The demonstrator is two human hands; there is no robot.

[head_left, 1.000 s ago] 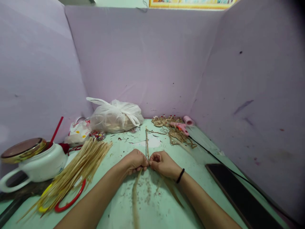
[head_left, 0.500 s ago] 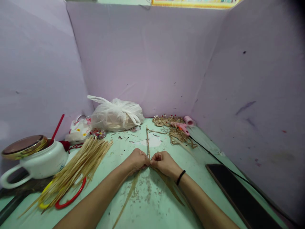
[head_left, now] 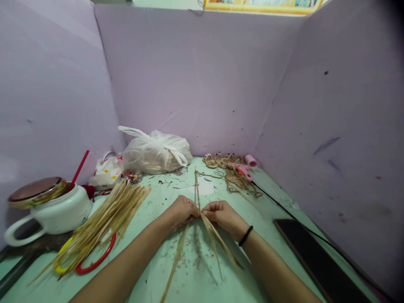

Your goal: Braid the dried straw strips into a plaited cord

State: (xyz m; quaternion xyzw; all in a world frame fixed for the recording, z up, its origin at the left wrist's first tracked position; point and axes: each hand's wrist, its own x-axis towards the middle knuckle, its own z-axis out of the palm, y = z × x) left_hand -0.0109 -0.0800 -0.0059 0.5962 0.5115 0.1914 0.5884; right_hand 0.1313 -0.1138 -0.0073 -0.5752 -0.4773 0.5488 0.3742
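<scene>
My left hand [head_left: 183, 211] pinches the near end of a thin braided cord [head_left: 197, 191] made of tan dried plant fibre. From this grip the cord runs straight away from me across the table. Beside it, the thumb and fingers of my right hand [head_left: 222, 216] are pinched together at the top of the loose straw strips [head_left: 217, 235]. Those strips fan down towards me below my right hand. Another flat strip [head_left: 174, 267] trails from under my left hand to the near edge of view. The exact hold of the fingertips is partly hidden.
To the left lie a bundle of straw [head_left: 109, 219], scissors [head_left: 97, 263] under it, and a white mug [head_left: 65, 212]. Farther back are a knotted plastic bag [head_left: 158, 153], coiled cord [head_left: 238, 181], and a pink glue gun [head_left: 241, 169]. A dark phone-like slab [head_left: 315, 256] lies right.
My right hand has shifted slightly right, and its fingers have lifted apart from my left hand. The loose strips under it now hang spread out in plain view. My left hand keeps its place.
</scene>
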